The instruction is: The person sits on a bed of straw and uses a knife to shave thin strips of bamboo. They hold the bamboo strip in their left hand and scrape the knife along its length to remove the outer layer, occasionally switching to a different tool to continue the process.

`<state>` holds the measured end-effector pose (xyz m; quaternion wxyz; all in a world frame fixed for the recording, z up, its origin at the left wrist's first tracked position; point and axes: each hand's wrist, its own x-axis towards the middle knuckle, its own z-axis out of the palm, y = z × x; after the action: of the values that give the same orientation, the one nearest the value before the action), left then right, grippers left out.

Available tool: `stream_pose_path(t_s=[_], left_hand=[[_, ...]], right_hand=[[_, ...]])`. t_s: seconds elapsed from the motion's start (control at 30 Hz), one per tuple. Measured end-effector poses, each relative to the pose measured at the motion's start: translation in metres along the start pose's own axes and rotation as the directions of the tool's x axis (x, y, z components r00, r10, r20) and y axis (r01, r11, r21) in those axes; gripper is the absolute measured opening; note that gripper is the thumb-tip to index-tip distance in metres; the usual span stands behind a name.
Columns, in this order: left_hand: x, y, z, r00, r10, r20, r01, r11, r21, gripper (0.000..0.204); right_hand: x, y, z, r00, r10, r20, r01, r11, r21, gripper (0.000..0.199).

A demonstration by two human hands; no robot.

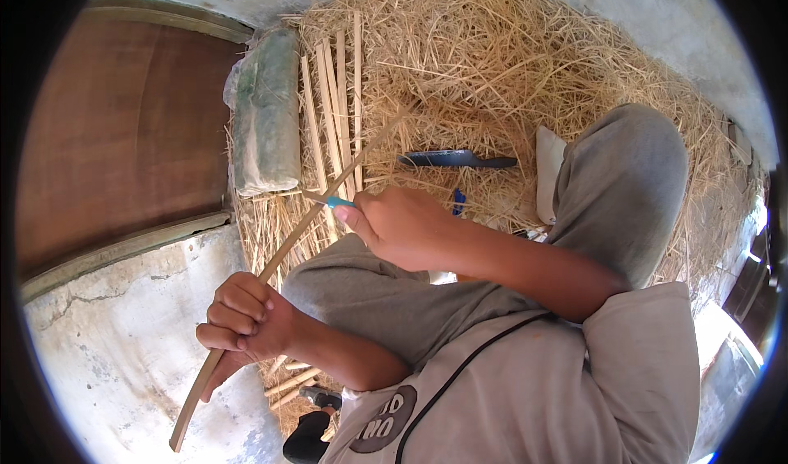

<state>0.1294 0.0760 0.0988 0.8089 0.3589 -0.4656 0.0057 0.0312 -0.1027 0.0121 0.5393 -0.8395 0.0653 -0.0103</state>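
Note:
A long, thin strip of bamboo or wood (289,244) runs slantwise in front of me, from lower left to upper right. My left hand (248,318) is closed around its lower part, fingers wrapped over it. Higher up, my right hand (404,228) grips a small knife with a teal handle (339,202). The knife's short blade lies across the strip and appears to touch it; most of the handle is hidden in my fist. Beyond my right hand, a larger knife (439,159) with a dark blade and black handle rests on the straw.
Several pale strips (335,103) lie beside a greenish plastic-wrapped bundle (268,111). Straw (492,45) covers the floor up to the wall. A small blue object (458,201) sits near my bent knee (628,169). A brown panel (131,136) stands at left.

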Motion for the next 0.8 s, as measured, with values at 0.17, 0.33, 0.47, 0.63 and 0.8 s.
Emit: stream_pose_path(t_s=[0.17, 0.33, 0.47, 0.63, 0.8], left_hand=[[0.003, -0.002, -0.004, 0.993, -0.012, -0.115, 0.017, 0.999, 0.044, 0.075], [0.007, 0.001, -0.005, 0.997, -0.017, -0.073, 0.019, 0.999, 0.027, 0.077], [0.003, -0.002, -0.001, 0.998, -0.017, -0.065, 0.021, 0.998, 0.061, 0.076], [0.003, 0.000, 0.002, 1.000, -0.004, -0.009, 0.005, 1.000, 0.018, 0.076], [0.003, -0.005, 0.005, 1.000, -0.026, 0.003, 0.026, 1.000, 0.006, 0.075]], right_hand=[[0.015, 0.017, 0.005, 0.997, -0.035, -0.063, 0.032, 0.999, -0.043, 0.059], [0.003, -0.014, 0.002, 0.994, -0.050, -0.096, 0.048, 0.999, -0.023, 0.061], [0.008, 0.006, -0.006, 0.998, 0.010, 0.055, -0.015, 0.997, 0.080, 0.063], [0.003, -0.005, -0.013, 0.993, 0.102, 0.061, -0.103, 0.994, 0.024, 0.062], [0.008, 0.025, -0.005, 0.994, 0.107, 0.036, -0.109, 0.992, 0.058, 0.067]])
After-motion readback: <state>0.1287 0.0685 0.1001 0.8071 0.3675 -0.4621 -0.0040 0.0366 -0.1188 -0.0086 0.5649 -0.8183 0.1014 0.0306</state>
